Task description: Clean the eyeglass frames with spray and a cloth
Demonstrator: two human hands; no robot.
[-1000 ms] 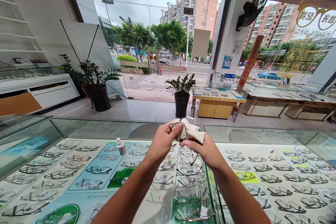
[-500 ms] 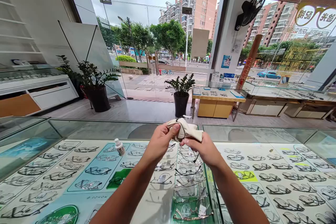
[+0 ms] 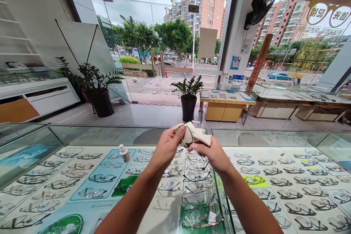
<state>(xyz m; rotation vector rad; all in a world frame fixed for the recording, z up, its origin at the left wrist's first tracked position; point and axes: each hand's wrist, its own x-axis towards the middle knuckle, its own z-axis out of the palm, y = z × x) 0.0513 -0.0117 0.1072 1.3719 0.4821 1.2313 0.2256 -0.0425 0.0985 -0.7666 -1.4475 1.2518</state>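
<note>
A cream cloth (image 3: 201, 136) is bunched between my two hands above the glass display case. Wrapped partly in it is a pair of dark-rimmed glasses (image 3: 191, 139); one temple hangs below the cloth near my right fingers. My left hand (image 3: 170, 142) pinches the cloth over a lens with thumb and fingers. On the other side, my right hand (image 3: 212, 152) grips the glasses and the cloth's lower edge. Most of the lenses are hidden by cloth and fingers.
A small white bottle (image 3: 124, 153) stands on the glass case, left of my hands. Rows of glasses (image 3: 294, 193) fill the case on both sides. Beyond it are a potted plant (image 3: 188, 106) and a wooden display table (image 3: 223, 111).
My left thumb has shifted slightly up and left over the cloth, and the cloth's folds have changed shape. The camera view has moved slightly.
</note>
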